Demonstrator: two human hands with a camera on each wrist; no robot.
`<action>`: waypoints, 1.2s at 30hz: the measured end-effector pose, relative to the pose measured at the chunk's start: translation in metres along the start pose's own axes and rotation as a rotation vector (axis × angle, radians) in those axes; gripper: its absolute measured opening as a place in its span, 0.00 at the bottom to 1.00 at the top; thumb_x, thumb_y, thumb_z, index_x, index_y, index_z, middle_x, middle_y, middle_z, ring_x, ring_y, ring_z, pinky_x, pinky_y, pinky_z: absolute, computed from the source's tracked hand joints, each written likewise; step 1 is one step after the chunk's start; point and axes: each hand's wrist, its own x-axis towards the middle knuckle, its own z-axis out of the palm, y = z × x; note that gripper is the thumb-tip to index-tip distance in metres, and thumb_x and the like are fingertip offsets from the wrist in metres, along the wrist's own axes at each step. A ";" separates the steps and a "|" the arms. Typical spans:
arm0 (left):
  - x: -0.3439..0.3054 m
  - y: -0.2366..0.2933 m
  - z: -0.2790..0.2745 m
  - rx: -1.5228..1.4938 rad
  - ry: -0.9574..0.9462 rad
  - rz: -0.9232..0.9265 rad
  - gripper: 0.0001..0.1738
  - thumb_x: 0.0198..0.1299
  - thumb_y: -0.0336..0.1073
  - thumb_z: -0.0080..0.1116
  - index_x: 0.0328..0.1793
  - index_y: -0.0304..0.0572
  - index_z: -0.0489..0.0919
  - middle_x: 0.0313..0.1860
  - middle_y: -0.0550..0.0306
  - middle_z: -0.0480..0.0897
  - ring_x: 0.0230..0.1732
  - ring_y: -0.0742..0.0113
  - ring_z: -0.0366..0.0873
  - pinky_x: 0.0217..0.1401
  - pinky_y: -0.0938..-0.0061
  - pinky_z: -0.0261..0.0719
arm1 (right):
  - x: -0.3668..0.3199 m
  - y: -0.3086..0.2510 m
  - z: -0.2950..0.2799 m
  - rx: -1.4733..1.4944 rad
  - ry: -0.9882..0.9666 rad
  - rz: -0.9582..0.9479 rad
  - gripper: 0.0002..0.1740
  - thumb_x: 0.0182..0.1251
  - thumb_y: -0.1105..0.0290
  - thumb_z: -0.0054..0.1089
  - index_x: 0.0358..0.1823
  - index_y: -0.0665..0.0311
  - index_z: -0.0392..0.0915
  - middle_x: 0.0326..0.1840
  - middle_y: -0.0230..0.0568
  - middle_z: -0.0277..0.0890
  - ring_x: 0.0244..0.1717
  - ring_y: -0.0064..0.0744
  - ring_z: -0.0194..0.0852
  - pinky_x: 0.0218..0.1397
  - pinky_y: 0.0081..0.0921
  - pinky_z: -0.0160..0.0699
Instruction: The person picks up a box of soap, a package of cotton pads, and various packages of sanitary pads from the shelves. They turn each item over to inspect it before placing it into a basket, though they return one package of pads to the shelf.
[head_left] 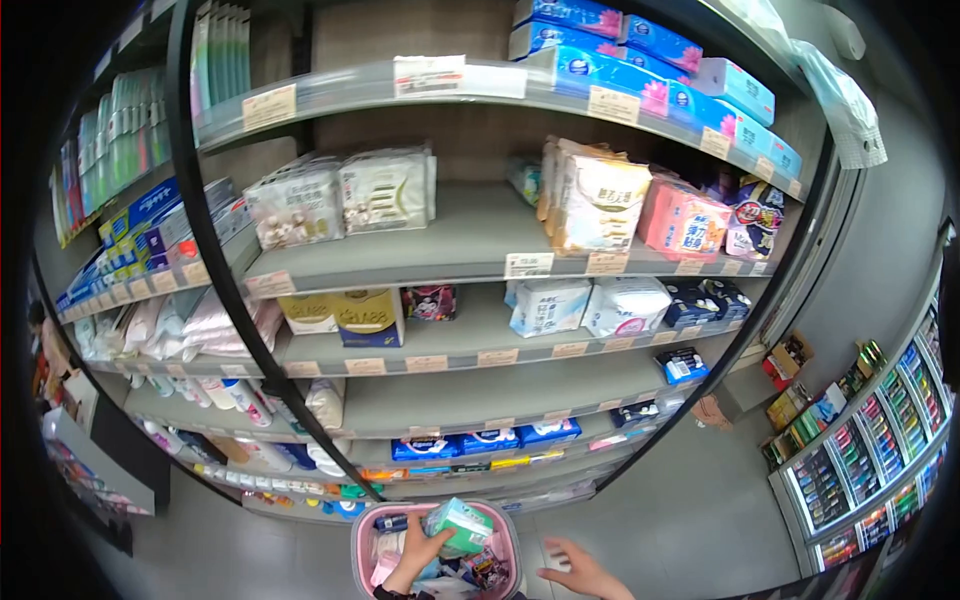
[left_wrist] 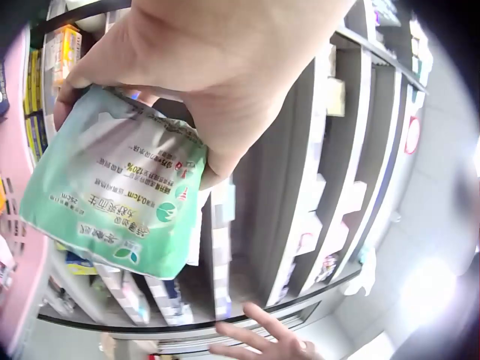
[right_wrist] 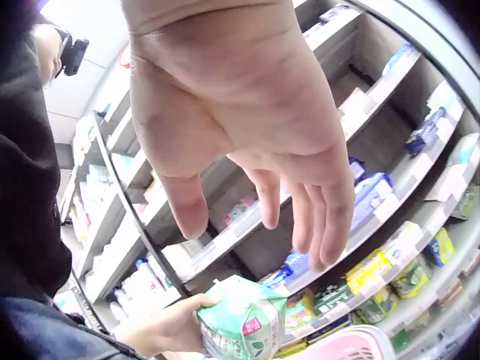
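My left hand [head_left: 424, 546] grips a green and white pack of sanitary pads [head_left: 460, 527] over the pink basket [head_left: 513, 545]. In the left wrist view the thumb and fingers of the left hand [left_wrist: 217, 71] pinch the top edge of the pack [left_wrist: 112, 187], whose printed face hangs toward the camera. My right hand [head_left: 578, 572] is held out to the right of the basket, fingers spread and holding nothing. The right wrist view shows this right hand [right_wrist: 240, 127] with relaxed fingers pointing down, above the pack [right_wrist: 241, 319] and apart from it.
The basket holds several packaged goods. Ahead stands a tall shelf unit [head_left: 450, 390] with pad packs [head_left: 600, 195], blue tissue packs [head_left: 600, 75] and price tags. Grey floor [head_left: 660, 530] runs to the right, toward a rack of small colourful items [head_left: 870, 440].
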 end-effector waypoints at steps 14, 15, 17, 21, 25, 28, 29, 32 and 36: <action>-0.081 0.153 -0.028 -0.293 -0.277 0.112 0.39 0.57 0.38 0.70 0.70 0.41 0.60 0.57 0.51 0.69 0.59 0.65 0.68 0.61 0.70 0.68 | 0.042 -0.075 0.036 0.567 -0.009 -0.278 0.53 0.51 0.68 0.75 0.75 0.64 0.50 0.69 0.46 0.60 0.70 0.37 0.59 0.71 0.34 0.62; -0.084 0.153 -0.027 -0.293 -0.276 0.101 0.39 0.57 0.38 0.70 0.70 0.41 0.60 0.57 0.51 0.69 0.59 0.65 0.68 0.61 0.70 0.68 | 0.042 -0.079 0.032 0.716 -0.021 -0.231 0.51 0.52 0.70 0.74 0.75 0.63 0.51 0.68 0.44 0.61 0.70 0.36 0.59 0.70 0.33 0.62; -0.089 0.152 -0.023 -0.473 -0.335 0.083 0.42 0.57 0.36 0.69 0.73 0.40 0.56 0.63 0.51 0.66 0.65 0.64 0.64 0.67 0.69 0.63 | 0.041 -0.081 0.032 0.903 -0.033 -0.181 0.48 0.54 0.74 0.71 0.74 0.62 0.52 0.69 0.43 0.61 0.70 0.34 0.58 0.70 0.32 0.60; -0.093 0.159 -0.015 -0.624 -0.356 -0.005 0.46 0.56 0.33 0.68 0.76 0.38 0.52 0.67 0.51 0.65 0.70 0.63 0.62 0.71 0.68 0.59 | 0.037 -0.082 0.033 0.835 -0.039 -0.207 0.47 0.55 0.74 0.70 0.74 0.62 0.52 0.69 0.44 0.60 0.71 0.34 0.56 0.71 0.32 0.59; -0.094 0.158 -0.012 -0.698 -0.336 -0.135 0.45 0.55 0.31 0.68 0.74 0.37 0.53 0.67 0.51 0.67 0.69 0.63 0.62 0.71 0.68 0.59 | 0.036 -0.079 0.022 0.834 -0.088 -0.143 0.47 0.56 0.71 0.71 0.75 0.61 0.51 0.71 0.44 0.57 0.72 0.35 0.54 0.72 0.34 0.57; -0.095 0.162 -0.008 -0.651 -0.344 -0.095 0.47 0.53 0.33 0.70 0.74 0.37 0.53 0.66 0.50 0.67 0.69 0.63 0.63 0.71 0.68 0.60 | 0.034 -0.076 0.016 0.684 -0.115 -0.188 0.48 0.57 0.70 0.71 0.75 0.61 0.49 0.73 0.44 0.54 0.73 0.36 0.53 0.73 0.34 0.57; -0.096 0.164 -0.007 -0.606 -0.338 -0.037 0.48 0.51 0.34 0.72 0.74 0.37 0.53 0.65 0.50 0.67 0.69 0.63 0.63 0.70 0.68 0.61 | 0.033 -0.074 0.015 0.560 -0.123 -0.227 0.49 0.58 0.70 0.71 0.76 0.61 0.48 0.74 0.44 0.52 0.73 0.37 0.53 0.73 0.34 0.57; -0.098 0.178 0.001 -0.407 -0.224 0.348 0.52 0.47 0.36 0.77 0.72 0.36 0.54 0.64 0.48 0.68 0.69 0.62 0.63 0.69 0.66 0.63 | 0.032 -0.072 0.011 0.723 -0.144 -0.154 0.51 0.58 0.64 0.72 0.77 0.60 0.45 0.75 0.44 0.52 0.74 0.38 0.53 0.73 0.34 0.58; -0.090 0.187 -0.009 0.293 -0.158 0.937 0.47 0.36 0.31 0.79 0.67 0.52 0.67 0.70 0.45 0.64 0.73 0.42 0.60 0.70 0.47 0.62 | 0.029 -0.049 0.004 1.305 -0.386 0.001 0.55 0.57 0.54 0.72 0.78 0.59 0.43 0.75 0.44 0.51 0.74 0.39 0.54 0.73 0.35 0.59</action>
